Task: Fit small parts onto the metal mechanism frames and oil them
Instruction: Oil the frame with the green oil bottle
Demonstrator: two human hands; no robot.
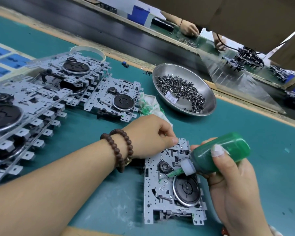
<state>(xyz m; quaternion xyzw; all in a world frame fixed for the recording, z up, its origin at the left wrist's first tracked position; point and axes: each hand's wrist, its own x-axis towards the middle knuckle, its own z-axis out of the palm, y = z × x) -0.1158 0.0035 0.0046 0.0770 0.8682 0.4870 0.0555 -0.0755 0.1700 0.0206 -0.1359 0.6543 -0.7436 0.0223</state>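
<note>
So the frame being worked on (pixel 170 189) sits flat on the green mat (pixel 245 126) at the near edge, a bit right of centre. Left hand (pixel 150 135) has its fingers curled down on the far corner of the plate, pinning it so it doesn't skate around. Right hand (pixel 235 184) is wrapped around a green oil bottle (pixel 223 153), tipped over with the nozzle tip touching or just above the plate next to the small pulley, near the black flywheel.

Handling-wise I'd guess the frame is thin stamped sheet metal: stiff, light, with sharp edges and loads of little tabs and levers that look easy to bend. Best grabbed by the bare edges or corners, not the wheel or the springy bits. Once oiled it'll probably get slippery, too. The bottle looks like soft squeezy plastic, so go gentle or you'll flood it.

Containers: a metal bowl (pixel 184 89) further back holds a heap of tiny dark parts plus a paper label. The bottle looks mostly full of green oil. On the left there's a stack of more frames (pixel 41 92), and a stained rag (pixel 148 106) lies between them and the bowl.
</note>
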